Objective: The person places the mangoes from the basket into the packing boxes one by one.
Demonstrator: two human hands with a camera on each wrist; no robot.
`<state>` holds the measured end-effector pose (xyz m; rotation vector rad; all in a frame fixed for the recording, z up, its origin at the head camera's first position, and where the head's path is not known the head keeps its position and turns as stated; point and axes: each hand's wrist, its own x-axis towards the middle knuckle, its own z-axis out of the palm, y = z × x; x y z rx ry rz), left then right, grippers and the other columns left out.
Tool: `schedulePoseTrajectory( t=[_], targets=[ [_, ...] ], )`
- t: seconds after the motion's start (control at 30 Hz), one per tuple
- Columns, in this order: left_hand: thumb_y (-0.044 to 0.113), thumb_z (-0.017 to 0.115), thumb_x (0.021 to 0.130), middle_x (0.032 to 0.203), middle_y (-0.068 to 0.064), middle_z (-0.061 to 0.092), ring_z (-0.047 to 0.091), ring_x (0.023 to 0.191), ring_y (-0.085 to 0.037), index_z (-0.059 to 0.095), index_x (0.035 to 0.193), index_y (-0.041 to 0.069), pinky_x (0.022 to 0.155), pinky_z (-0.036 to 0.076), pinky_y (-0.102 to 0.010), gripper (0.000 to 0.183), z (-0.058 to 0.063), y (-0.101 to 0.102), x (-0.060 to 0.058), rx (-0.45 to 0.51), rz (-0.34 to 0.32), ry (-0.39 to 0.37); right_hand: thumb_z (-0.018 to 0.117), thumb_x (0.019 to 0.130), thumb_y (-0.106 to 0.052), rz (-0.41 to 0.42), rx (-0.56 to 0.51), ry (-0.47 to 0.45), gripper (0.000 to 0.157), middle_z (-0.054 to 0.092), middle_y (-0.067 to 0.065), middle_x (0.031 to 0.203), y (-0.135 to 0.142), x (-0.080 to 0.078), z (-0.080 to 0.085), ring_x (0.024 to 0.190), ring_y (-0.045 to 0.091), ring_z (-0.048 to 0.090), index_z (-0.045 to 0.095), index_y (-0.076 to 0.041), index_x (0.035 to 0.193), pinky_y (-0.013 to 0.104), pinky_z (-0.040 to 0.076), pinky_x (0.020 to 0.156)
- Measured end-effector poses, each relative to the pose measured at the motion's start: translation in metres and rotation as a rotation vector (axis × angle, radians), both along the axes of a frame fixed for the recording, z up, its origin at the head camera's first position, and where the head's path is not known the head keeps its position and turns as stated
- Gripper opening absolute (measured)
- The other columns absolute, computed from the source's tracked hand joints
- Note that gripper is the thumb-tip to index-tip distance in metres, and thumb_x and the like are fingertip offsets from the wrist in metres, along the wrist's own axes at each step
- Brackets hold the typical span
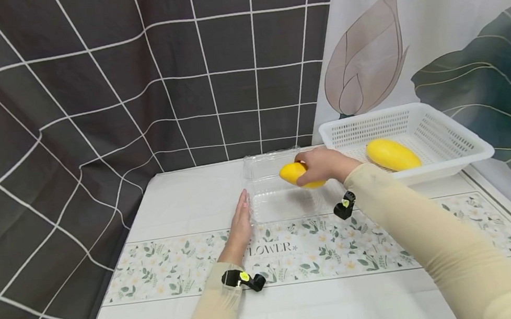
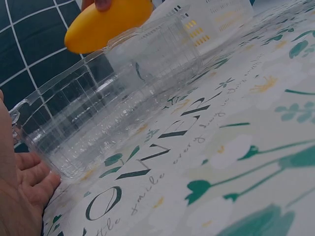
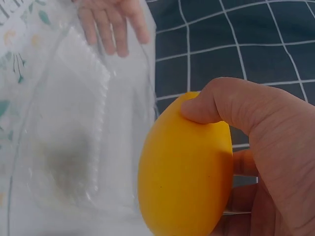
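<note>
My right hand (image 1: pixel 322 164) grips a yellow mango (image 3: pixel 184 172), thumb on one side and fingers on the other, above a clear plastic clamshell box (image 1: pixel 284 206). In the left wrist view, the mango (image 2: pixel 110 24) shows over the box's rim. The box lies with its lid (image 1: pixel 268 166) folded back toward the wall. Along its left side rests my left hand (image 1: pixel 241 221), fingers straight against the plastic wall. A second mango (image 1: pixel 392 154) lies in a white basket (image 1: pixel 450 166) to the right.
The slatted white basket stands at the table's back right. A floral printed band (image 1: pixel 168 267) crosses the white tabletop (image 1: pixel 319 307). Behind hangs a dark grid curtain (image 1: pixel 234 93), beside a white one with leaf prints (image 1: pixel 362 58).
</note>
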<state>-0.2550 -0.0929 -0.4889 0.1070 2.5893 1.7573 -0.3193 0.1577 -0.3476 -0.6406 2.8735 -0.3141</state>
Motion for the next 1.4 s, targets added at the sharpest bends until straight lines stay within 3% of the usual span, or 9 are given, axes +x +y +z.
schedulePoseTrajectory(
  t=[0.2, 0.47, 0.73, 0.83, 1.17, 1.4],
  targets=[
    [0.052, 0.009, 0.094, 0.149, 0.023, 0.01, 0.009, 0.135, -0.001, 0.008, 0.142, 0.048, 0.111, 0.009, -0.036, 0.048, -0.001, 0.001, -0.001, -0.013, 0.009, 0.004, 0.065, 0.072, -0.044, 0.024, -0.014, -0.021, 0.061, 0.062, 0.001, 0.095, -0.016, -0.002, -0.016, 0.078, 0.018, 0.054, 0.054, -0.011, 0.123, 0.034, 0.046, 0.074],
    [0.057, 0.008, 0.093, 0.148, 0.022, 0.011, 0.009, 0.135, -0.002, 0.01, 0.147, 0.035, 0.111, 0.009, -0.038, 0.059, -0.002, 0.0, -0.002, -0.011, 0.01, -0.001, 0.063, 0.072, -0.047, 0.003, 0.006, -0.042, 0.061, 0.062, -0.002, 0.09, -0.037, 0.003, -0.038, 0.075, 0.017, 0.054, 0.055, -0.012, 0.122, 0.032, 0.045, 0.069],
    [0.056, 0.007, 0.094, 0.147, 0.024, 0.01, 0.01, 0.135, -0.002, 0.008, 0.141, 0.051, 0.111, 0.009, -0.037, 0.047, 0.0, 0.001, -0.002, -0.007, 0.009, -0.017, 0.063, 0.071, -0.048, -0.031, -0.011, -0.045, 0.06, 0.061, -0.002, 0.091, -0.055, 0.01, -0.051, 0.075, 0.017, 0.053, 0.057, -0.012, 0.119, 0.032, 0.044, 0.068],
    [0.056, 0.007, 0.094, 0.148, 0.023, 0.012, 0.011, 0.135, -0.004, 0.009, 0.14, 0.052, 0.111, 0.009, -0.039, 0.046, -0.001, 0.0, -0.001, -0.004, 0.008, -0.018, 0.062, 0.072, -0.05, -0.046, -0.009, -0.044, 0.062, 0.061, -0.002, 0.095, -0.061, 0.011, -0.056, 0.076, 0.016, 0.053, 0.056, -0.012, 0.121, 0.032, 0.044, 0.069],
    [0.055, 0.006, 0.095, 0.15, 0.016, 0.013, 0.016, 0.136, -0.009, 0.01, 0.145, 0.041, 0.111, 0.011, -0.04, 0.053, -0.001, 0.0, 0.0, -0.013, -0.009, 0.015, 0.062, 0.072, -0.051, -0.066, -0.032, -0.058, 0.066, 0.063, 0.0, 0.094, -0.076, 0.017, -0.067, 0.073, 0.015, 0.054, 0.055, -0.01, 0.123, 0.031, 0.045, 0.067],
    [0.053, 0.006, 0.096, 0.15, 0.014, 0.015, 0.032, 0.131, -0.02, 0.011, 0.148, 0.033, 0.109, 0.018, -0.042, 0.056, -0.003, -0.001, 0.0, -0.007, -0.02, 0.017, 0.062, 0.071, -0.05, -0.083, -0.042, -0.065, 0.067, 0.064, 0.001, 0.097, -0.084, 0.022, -0.07, 0.072, 0.015, 0.054, 0.055, -0.01, 0.124, 0.03, 0.046, 0.067]
  ],
)
